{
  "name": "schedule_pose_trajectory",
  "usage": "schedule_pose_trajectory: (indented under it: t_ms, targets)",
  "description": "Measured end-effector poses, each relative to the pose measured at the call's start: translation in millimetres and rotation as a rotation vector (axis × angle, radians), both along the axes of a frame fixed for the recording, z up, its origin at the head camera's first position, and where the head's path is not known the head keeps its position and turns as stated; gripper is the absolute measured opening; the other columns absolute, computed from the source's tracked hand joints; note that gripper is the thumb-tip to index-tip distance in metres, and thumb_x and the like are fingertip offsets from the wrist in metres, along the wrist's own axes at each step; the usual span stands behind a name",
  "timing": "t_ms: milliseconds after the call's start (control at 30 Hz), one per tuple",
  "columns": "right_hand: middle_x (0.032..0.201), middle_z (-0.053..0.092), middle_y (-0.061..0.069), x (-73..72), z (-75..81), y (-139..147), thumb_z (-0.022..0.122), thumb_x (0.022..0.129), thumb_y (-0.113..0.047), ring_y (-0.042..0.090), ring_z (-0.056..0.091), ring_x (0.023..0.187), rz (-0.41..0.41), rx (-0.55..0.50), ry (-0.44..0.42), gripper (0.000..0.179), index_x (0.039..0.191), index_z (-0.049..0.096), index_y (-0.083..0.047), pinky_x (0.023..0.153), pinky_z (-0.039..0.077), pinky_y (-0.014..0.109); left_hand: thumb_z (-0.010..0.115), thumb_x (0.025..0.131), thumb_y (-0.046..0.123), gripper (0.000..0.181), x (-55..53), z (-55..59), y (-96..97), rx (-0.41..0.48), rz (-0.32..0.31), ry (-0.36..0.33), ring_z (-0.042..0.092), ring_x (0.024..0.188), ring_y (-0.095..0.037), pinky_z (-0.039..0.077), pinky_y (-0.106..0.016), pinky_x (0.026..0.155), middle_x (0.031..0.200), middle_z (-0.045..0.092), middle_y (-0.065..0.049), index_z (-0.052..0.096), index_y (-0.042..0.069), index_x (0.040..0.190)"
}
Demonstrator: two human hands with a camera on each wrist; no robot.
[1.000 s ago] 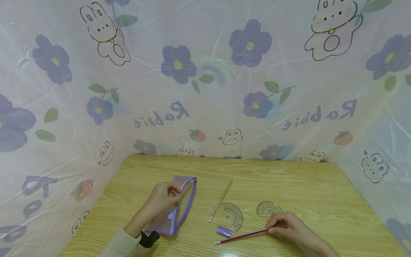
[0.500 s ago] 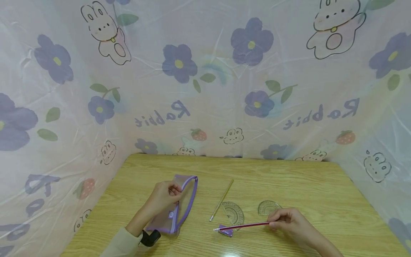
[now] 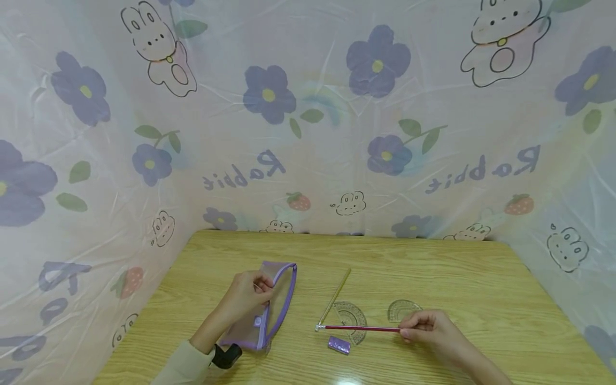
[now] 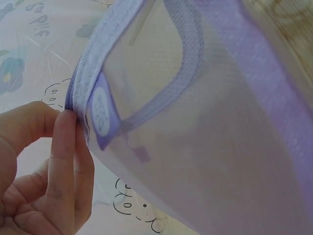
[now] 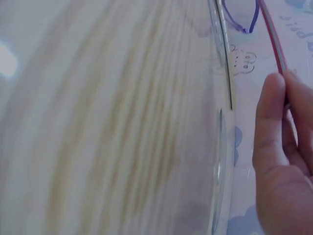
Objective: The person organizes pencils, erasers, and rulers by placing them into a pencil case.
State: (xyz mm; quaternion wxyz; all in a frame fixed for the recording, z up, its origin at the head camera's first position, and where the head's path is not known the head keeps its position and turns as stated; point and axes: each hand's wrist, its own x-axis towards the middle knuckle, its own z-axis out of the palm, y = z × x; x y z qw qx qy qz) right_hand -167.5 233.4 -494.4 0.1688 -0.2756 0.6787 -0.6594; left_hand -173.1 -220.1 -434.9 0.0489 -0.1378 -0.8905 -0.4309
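Observation:
My left hand [image 3: 247, 295] pinches the zip edge of a see-through purple-trimmed pencil case [image 3: 245, 323], whose mouth gapes to the right. In the left wrist view, thumb and fingers grip the case's zip edge [image 4: 80, 78] beside a small purple label. A dark red pencil [image 3: 361, 328] is pinched near one end by my right hand [image 3: 430, 331]; its white-tipped end points left toward the case. In the head view this pencil overlaps a clear protractor [image 3: 356, 315] and the lower end of a yellow pencil [image 3: 337, 291]. The right wrist view shows thumb and fingertips around the red pencil [image 5: 274, 36].
A purple eraser [image 3: 339, 345] lies just below the red pencil. Another clear protractor [image 3: 401, 309] lies behind my right hand. The wooden table [image 3: 433, 267] is bounded by a printed rabbit-and-flower curtain [image 3: 308, 160] at the back and sides.
My right hand has raised the red pencil from beside the eraser and swung its white-tipped end away from me, across the protractor. My left hand stays on the pencil case.

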Motion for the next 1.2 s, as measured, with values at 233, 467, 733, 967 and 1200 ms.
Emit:
schedule_pose_trajectory:
  t_ms: [233, 467, 733, 967, 1200]
  targets:
    - [0.098, 0.071, 0.004, 2.8, 2.9, -7.9, 0.065, 0.093, 0.004, 0.011, 0.069, 0.084, -0.025, -0.022, -0.062, 0.012, 0.096, 0.066, 0.015, 0.073, 0.059, 0.028, 0.074, 0.085, -0.001, 0.006, 0.7, 1.1, -1.1, -0.009, -0.001, 0.017, 0.062, 0.071, -0.016, 0.053, -0.024, 0.062, 0.076, 0.064, 0.002, 0.069, 0.003, 0.087]
    - [0.093, 0.071, 0.0, 6.4, 7.4, -14.1, 0.066, 0.093, 0.002, 0.01, 0.069, 0.082, -0.077, -0.012, -0.138, 0.017, 0.098, 0.066, 0.018, 0.074, 0.058, 0.026, 0.073, 0.085, -0.002, 0.007, 3.1, 2.4, -1.5, -0.007, 0.008, 0.001, 0.062, 0.07, -0.016, 0.053, -0.024, 0.061, 0.077, 0.064, 0.001, 0.069, 0.003, 0.087]
    - [0.095, 0.073, 0.002, 11.4, 10.3, -19.0, 0.062, 0.094, 0.004, 0.014, 0.069, 0.086, -0.083, -0.093, -0.19, 0.014, 0.104, 0.069, 0.012, 0.078, 0.058, 0.028, 0.073, 0.085, -0.001, 0.006, 4.1, 3.9, -3.0, 0.0, 0.005, -0.001, 0.062, 0.069, -0.016, 0.053, -0.024, 0.059, 0.077, 0.064, 0.0, 0.069, 0.003, 0.087]
    - [0.098, 0.073, 0.006, 10.4, 9.2, -24.8, 0.059, 0.094, 0.009, 0.015, 0.07, 0.088, -0.059, -0.172, -0.209, 0.018, 0.103, 0.073, 0.003, 0.081, 0.057, 0.029, 0.073, 0.085, -0.001, 0.006, 4.4, 4.2, -3.0, 0.02, 0.007, -0.005, 0.063, 0.067, -0.017, 0.053, -0.024, 0.058, 0.076, 0.064, -0.001, 0.068, 0.003, 0.086]
    - [0.096, 0.073, 0.002, 10.7, 13.7, -30.0, 0.061, 0.094, 0.006, 0.011, 0.069, 0.088, -0.095, -0.146, -0.264, 0.018, 0.099, 0.075, -0.003, 0.082, 0.057, 0.027, 0.073, 0.087, 0.0, 0.005, 4.0, 4.7, -2.6, 0.031, 0.006, -0.007, 0.063, 0.066, -0.018, 0.054, -0.024, 0.058, 0.076, 0.064, -0.002, 0.068, 0.001, 0.087]
